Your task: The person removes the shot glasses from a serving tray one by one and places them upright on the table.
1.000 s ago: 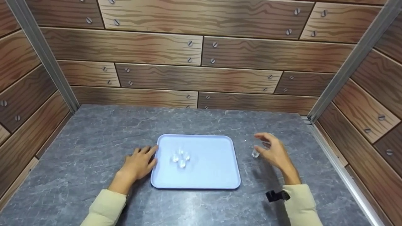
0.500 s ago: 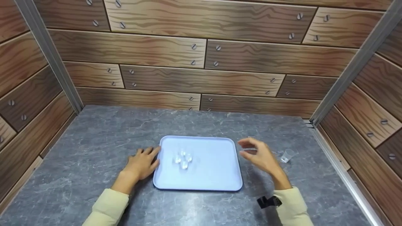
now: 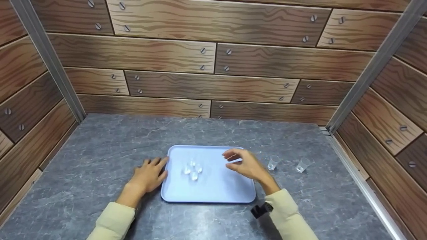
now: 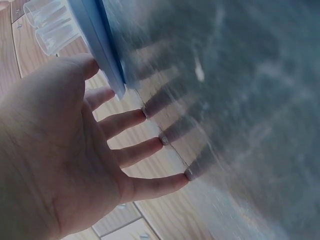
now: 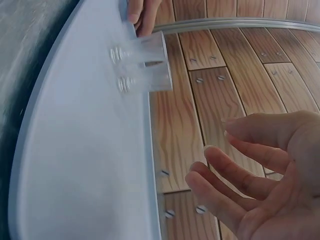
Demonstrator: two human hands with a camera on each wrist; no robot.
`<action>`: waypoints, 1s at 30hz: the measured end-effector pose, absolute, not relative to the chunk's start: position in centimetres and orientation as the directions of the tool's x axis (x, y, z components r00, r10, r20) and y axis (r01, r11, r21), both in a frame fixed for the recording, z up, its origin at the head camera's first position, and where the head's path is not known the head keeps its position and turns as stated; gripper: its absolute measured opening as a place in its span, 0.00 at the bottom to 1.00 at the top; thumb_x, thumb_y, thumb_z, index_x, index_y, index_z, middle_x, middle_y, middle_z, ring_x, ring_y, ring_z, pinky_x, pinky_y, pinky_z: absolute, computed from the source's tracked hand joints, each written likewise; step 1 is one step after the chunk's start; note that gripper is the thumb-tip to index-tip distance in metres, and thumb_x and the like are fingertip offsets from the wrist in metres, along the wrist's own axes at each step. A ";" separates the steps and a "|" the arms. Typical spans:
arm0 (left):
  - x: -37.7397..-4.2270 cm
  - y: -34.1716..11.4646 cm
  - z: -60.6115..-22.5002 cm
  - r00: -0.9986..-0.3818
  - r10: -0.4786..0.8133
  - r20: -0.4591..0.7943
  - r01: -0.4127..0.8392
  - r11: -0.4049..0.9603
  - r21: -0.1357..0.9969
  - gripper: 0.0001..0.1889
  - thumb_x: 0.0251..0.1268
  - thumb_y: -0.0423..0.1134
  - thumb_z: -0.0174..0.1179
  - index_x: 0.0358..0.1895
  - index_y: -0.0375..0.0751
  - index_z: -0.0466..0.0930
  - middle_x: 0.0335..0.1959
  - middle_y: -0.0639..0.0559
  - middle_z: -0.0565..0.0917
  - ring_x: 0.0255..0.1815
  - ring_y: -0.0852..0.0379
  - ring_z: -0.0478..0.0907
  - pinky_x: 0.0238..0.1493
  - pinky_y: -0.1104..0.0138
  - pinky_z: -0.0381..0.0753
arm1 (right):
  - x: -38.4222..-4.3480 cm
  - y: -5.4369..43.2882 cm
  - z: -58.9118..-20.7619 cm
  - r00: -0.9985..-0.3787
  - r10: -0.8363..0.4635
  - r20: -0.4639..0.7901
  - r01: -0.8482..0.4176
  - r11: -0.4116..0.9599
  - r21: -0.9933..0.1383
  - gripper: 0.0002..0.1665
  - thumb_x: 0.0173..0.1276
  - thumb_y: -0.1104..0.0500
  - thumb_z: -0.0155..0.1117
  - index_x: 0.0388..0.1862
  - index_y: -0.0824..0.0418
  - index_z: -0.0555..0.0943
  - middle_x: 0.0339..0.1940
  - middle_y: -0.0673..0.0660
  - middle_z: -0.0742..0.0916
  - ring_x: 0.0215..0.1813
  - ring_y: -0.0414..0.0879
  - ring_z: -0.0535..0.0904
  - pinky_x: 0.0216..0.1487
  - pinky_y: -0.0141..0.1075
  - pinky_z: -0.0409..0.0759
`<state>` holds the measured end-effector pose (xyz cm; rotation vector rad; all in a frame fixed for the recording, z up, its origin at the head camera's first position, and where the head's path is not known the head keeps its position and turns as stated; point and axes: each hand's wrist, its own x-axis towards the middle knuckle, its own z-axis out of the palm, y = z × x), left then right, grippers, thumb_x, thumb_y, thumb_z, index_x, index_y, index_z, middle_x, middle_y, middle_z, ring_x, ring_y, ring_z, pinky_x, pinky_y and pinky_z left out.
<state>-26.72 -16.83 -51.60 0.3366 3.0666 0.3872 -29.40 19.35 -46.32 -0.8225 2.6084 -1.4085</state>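
Observation:
A pale blue rectangular tray (image 3: pixel 220 188) lies on the table with several small clear cups (image 3: pixel 194 176) grouped on its left half. My left hand (image 3: pixel 146 176) rests at the tray's left edge. In the left wrist view its thumb touches the tray rim (image 4: pixel 95 40), while the other fingers reach straight to the tabletop. Over the right part of the tray hovers my right hand (image 3: pixel 247 165). The right wrist view has its fingers (image 5: pixel 225 170) gently bent, thumb apart and nothing between them, with clear cups (image 5: pixel 150 75) standing on the tray beyond.
Two more clear cups, a nearer one (image 3: pixel 273 162) and a farther one (image 3: pixel 303 165), stand on the grey marbled table (image 3: pixel 200 220) right of the tray. Wood-patterned walls (image 3: pixel 213 56) with metal corner posts (image 3: pixel 370 66) enclose the back and sides.
My right hand has moved left, from beside a cup on the table to above the tray, uncovering both cups on the right. The left hand keeps its place at the tray edge.

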 end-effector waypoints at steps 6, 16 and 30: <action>-26.6 -17.0 -51.8 -0.976 0.216 -0.010 0.206 0.946 0.249 0.28 0.80 0.50 0.51 0.79 0.49 0.65 0.73 0.37 0.73 0.71 0.28 0.69 0.55 0.25 0.72 | -30.1 17.1 -46.9 -0.828 -0.535 0.170 -0.426 0.401 -0.811 0.19 0.65 0.69 0.69 0.55 0.73 0.82 0.52 0.75 0.86 0.55 0.71 0.84 0.60 0.59 0.82; -26.9 -16.9 -51.7 -0.975 0.223 -0.023 0.210 0.946 0.246 0.30 0.80 0.51 0.51 0.79 0.49 0.64 0.75 0.36 0.72 0.72 0.29 0.69 0.55 0.26 0.72 | -31.3 14.3 -47.3 -0.823 -0.557 0.106 -0.401 0.439 -0.804 0.22 0.66 0.68 0.69 0.59 0.72 0.80 0.52 0.73 0.87 0.55 0.67 0.85 0.60 0.56 0.83; -26.8 -16.8 -51.7 -0.975 0.221 -0.026 0.208 0.945 0.251 0.32 0.77 0.53 0.55 0.79 0.49 0.64 0.74 0.36 0.72 0.72 0.28 0.68 0.55 0.25 0.71 | -31.3 12.6 -48.2 -0.811 -0.574 0.111 -0.426 0.452 -0.784 0.22 0.66 0.68 0.69 0.59 0.71 0.81 0.52 0.70 0.87 0.54 0.64 0.86 0.58 0.57 0.82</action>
